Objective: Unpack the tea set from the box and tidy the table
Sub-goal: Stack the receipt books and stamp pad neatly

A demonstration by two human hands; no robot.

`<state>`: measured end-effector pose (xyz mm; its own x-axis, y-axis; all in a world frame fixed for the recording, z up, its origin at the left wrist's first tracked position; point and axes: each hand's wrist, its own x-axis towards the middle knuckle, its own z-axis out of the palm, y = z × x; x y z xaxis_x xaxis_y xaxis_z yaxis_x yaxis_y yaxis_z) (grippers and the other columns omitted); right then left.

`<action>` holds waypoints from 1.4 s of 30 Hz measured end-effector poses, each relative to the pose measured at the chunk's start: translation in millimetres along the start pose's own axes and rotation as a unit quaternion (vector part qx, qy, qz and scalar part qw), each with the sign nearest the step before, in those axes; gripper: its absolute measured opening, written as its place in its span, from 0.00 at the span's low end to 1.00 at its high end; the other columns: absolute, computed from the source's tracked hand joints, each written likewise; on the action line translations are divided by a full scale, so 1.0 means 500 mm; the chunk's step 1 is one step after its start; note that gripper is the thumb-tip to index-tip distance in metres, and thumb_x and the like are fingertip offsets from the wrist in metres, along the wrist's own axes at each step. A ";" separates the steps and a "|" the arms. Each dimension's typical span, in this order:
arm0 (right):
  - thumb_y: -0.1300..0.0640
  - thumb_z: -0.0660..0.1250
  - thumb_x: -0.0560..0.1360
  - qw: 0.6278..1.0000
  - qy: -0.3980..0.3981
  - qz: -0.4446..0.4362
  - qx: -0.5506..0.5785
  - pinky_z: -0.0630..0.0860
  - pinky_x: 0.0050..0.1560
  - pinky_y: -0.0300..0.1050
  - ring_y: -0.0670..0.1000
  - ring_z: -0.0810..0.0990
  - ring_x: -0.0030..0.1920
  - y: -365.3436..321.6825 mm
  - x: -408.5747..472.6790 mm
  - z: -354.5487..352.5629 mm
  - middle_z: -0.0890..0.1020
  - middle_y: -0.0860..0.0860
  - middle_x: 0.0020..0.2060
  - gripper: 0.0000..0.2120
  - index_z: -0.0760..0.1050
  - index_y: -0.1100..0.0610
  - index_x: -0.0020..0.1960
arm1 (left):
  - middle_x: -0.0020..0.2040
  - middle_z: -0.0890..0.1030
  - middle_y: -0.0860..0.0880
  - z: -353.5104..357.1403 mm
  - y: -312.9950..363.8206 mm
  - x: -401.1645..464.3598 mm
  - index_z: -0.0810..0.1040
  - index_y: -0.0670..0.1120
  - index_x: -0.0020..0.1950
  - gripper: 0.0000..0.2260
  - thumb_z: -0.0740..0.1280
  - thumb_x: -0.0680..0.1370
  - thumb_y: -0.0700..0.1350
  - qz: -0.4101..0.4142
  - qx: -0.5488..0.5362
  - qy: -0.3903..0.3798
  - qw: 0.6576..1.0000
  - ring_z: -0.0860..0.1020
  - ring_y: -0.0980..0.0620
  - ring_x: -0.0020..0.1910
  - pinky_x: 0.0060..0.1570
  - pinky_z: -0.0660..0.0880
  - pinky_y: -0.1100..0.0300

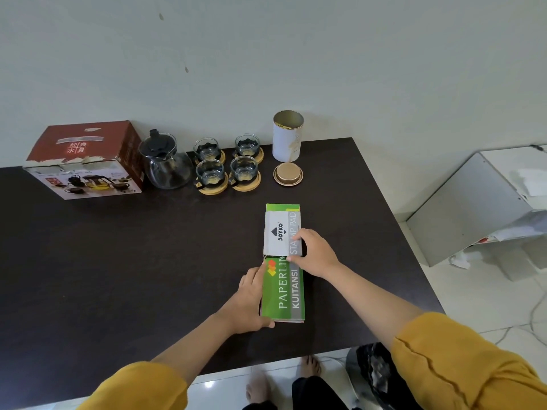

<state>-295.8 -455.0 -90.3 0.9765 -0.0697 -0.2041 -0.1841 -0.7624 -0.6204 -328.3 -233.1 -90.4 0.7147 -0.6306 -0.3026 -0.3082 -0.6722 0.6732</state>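
Head view shows you the dark surface [148, 247] first, then the tea-set box [85, 161] at its far left corner; take the box as your landmark; it is cardboard, torn along the top edge, probably light now and easily crushed, so lift it by two opposite walls, not the flaps; just right of the box stands the glass teapot [165, 164], touching or nearly touching it, I cannot tell which; it looks fragile and slippery, so support the belly and hold the neck below the black lid; farther right of the box sits the green receipt book [284, 288], nearer you; it is flat and bendy, so slide it by its long edges; your left hand [251, 300] presses flat against its left edge, fingers straight, gripping nothing; on the book's far half lies the grey stamp pad box [281, 233], small, light and stiff; your right hand [313, 253] pinches its right edge; right of the teapot, four glass cups [226, 162] rest on round wooden coasters; they are small and breakable, so lift each with its coaster underneath.
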 end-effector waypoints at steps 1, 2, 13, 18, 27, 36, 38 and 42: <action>0.54 0.74 0.70 1.000 -0.001 0.006 0.003 0.74 0.54 0.47 0.49 0.73 0.59 -0.001 0.003 -0.001 0.74 0.49 0.60 0.20 0.71 0.53 0.57 | 0.71 0.55 0.55 -0.001 0.000 -0.001 0.44 0.52 0.76 0.54 0.79 0.62 0.50 0.002 0.004 -0.002 1.000 0.56 0.57 0.67 0.69 0.61 0.57; 0.54 0.74 0.70 1.000 0.000 0.012 0.004 0.74 0.54 0.47 0.49 0.73 0.58 -0.002 0.005 -0.001 0.74 0.49 0.60 0.20 0.70 0.52 0.58 | 0.72 0.54 0.55 -0.002 0.000 -0.002 0.47 0.51 0.77 0.52 0.78 0.63 0.50 0.006 0.010 -0.005 1.000 0.56 0.55 0.69 0.71 0.60 0.55; 0.51 0.72 0.72 0.997 0.012 0.060 -0.041 0.75 0.53 0.52 0.55 0.74 0.60 -0.030 0.037 -0.003 0.70 0.51 0.64 0.23 0.68 0.53 0.63 | 0.76 0.47 0.45 -0.018 -0.006 -0.008 0.50 0.43 0.77 0.43 0.69 0.72 0.59 0.062 0.161 -0.038 0.984 0.53 0.49 0.74 0.72 0.57 0.58; 0.51 0.69 0.74 0.996 -0.027 0.054 -0.065 0.73 0.61 0.58 0.58 0.69 0.68 -0.030 0.043 -0.014 0.66 0.52 0.70 0.31 0.61 0.50 0.74 | 0.76 0.49 0.45 -0.015 -0.008 -0.007 0.52 0.43 0.77 0.43 0.70 0.71 0.58 0.061 0.139 -0.032 0.988 0.54 0.49 0.74 0.72 0.57 0.59; 0.49 0.72 0.72 0.992 -0.013 0.127 0.009 0.72 0.58 0.53 0.56 0.73 0.64 -0.052 0.039 -0.022 0.68 0.54 0.66 0.38 0.56 0.52 0.75 | 0.69 0.59 0.55 -0.024 -0.006 0.002 0.52 0.49 0.76 0.52 0.77 0.61 0.61 0.020 -0.006 -0.003 1.000 0.62 0.59 0.67 0.68 0.65 0.62; 0.55 0.72 0.72 0.962 0.012 0.232 0.141 0.69 0.48 0.41 0.48 0.75 0.49 -0.019 -0.095 0.052 0.75 0.54 0.57 0.28 0.66 0.56 0.69 | 0.58 0.62 0.53 -0.030 0.005 0.045 0.58 0.48 0.74 0.41 0.77 0.67 0.47 -0.048 -0.058 0.005 0.997 0.71 0.56 0.52 0.56 0.72 0.64; 0.54 0.71 0.73 0.969 0.016 0.222 0.109 0.69 0.45 0.41 0.48 0.76 0.47 -0.014 -0.117 0.068 0.77 0.52 0.52 0.21 0.69 0.54 0.63 | 0.59 0.62 0.51 -0.021 0.007 0.046 0.59 0.46 0.73 0.41 0.78 0.66 0.45 -0.075 -0.073 0.022 0.994 0.72 0.56 0.50 0.51 0.73 0.66; 0.53 0.70 0.74 0.971 0.033 0.221 0.081 0.69 0.40 0.43 0.50 0.78 0.45 -0.020 -0.124 0.087 0.80 0.52 0.48 0.11 0.68 0.50 0.51 | 0.62 0.68 0.45 -0.011 0.014 0.052 0.62 0.44 0.71 0.42 0.80 0.63 0.43 -0.177 -0.100 0.054 0.978 0.75 0.53 0.49 0.51 0.76 0.60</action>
<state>-359.4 -415.2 -104.3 0.8025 -0.4125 -0.4311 -0.5965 -0.5381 -0.5955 -308.5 -252.1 -89.9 0.8197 -0.3199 -0.4751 0.0922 -0.7450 0.6607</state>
